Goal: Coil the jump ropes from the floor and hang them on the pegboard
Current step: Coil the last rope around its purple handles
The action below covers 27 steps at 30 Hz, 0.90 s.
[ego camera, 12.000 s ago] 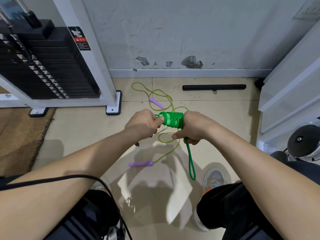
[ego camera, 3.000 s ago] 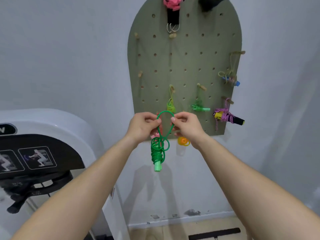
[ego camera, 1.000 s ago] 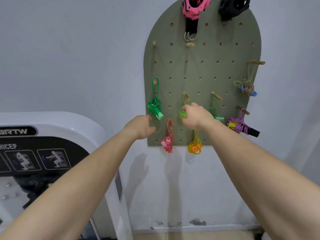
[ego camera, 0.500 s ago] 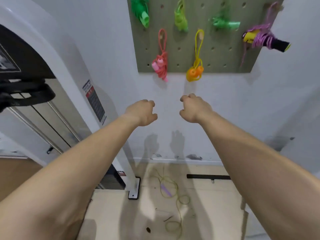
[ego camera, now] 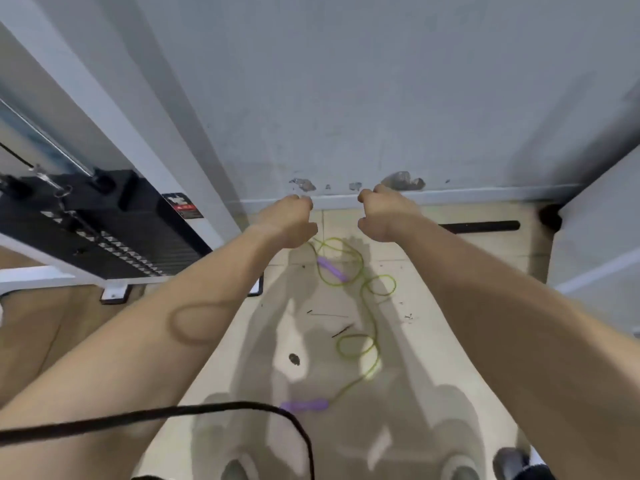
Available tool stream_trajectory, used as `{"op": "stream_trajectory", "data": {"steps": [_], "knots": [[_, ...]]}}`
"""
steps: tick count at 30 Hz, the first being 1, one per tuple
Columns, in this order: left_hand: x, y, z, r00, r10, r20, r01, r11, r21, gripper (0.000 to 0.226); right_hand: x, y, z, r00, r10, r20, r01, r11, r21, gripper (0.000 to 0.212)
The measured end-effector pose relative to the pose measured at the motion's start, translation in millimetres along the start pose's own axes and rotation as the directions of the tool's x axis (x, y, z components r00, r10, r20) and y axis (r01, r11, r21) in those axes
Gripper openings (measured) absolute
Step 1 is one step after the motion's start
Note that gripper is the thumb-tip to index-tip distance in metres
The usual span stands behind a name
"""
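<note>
Below, left hand (ego camera: 289,220) and right hand (ego camera: 384,216) hover loosely curled, holding nothing, above the yellow-green jump rope (ego camera: 374,327) sprawled on the floor (ego camera: 433,341).

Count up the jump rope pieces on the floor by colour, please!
Purple handles: 2
Yellow-green cord: 1
Total: 3

Bare forearms run to the left hand (ego camera: 287,220) and right hand (ego camera: 384,216). The left forearm (ego camera: 138,362) bears an oval ring-shaped mark (ego camera: 197,323). A thin black cable (ego camera: 173,415) crosses it. Blurred grey shoe tips (ego camera: 460,469) show at the bottom.
</note>
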State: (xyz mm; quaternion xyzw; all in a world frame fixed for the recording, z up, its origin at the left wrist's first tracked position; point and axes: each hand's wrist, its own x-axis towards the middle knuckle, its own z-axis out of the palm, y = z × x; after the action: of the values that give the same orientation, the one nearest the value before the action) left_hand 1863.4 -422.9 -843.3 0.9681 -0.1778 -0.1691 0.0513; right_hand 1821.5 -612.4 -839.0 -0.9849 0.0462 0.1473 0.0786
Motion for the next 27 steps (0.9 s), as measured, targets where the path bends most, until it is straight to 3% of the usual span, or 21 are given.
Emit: {"op": "stream_trajectory", "data": {"steps": [6,16,24,27], "knots": [[-17,-14,143,0.998,0.006,0.069,-0.005,1.0,-0.012,0.043,-30,25,142,0.993,0.042,0.106,-0.037,0.998,-0.046,0.05],[-110,-15,242,0.98,0.011,0.199,0.007,0.996,-0.089,0.044,-110,29,221,0.989,0.046,0.138,-0.055,0.996,0.064,0.052],[-106,-59,380,0.895,-0.017,0.445,0.081,0.989,-0.125,0.042,-56,20,336,0.966,0.002,0.258,-0.026,0.996,0.09,0.05],[-93,-73,424,0.82,0.014,0.572,0.053,0.994,-0.1,0.051,-24,15,378,0.957,-0.007,0.291,-0.034,0.99,0.136,0.049]]}}
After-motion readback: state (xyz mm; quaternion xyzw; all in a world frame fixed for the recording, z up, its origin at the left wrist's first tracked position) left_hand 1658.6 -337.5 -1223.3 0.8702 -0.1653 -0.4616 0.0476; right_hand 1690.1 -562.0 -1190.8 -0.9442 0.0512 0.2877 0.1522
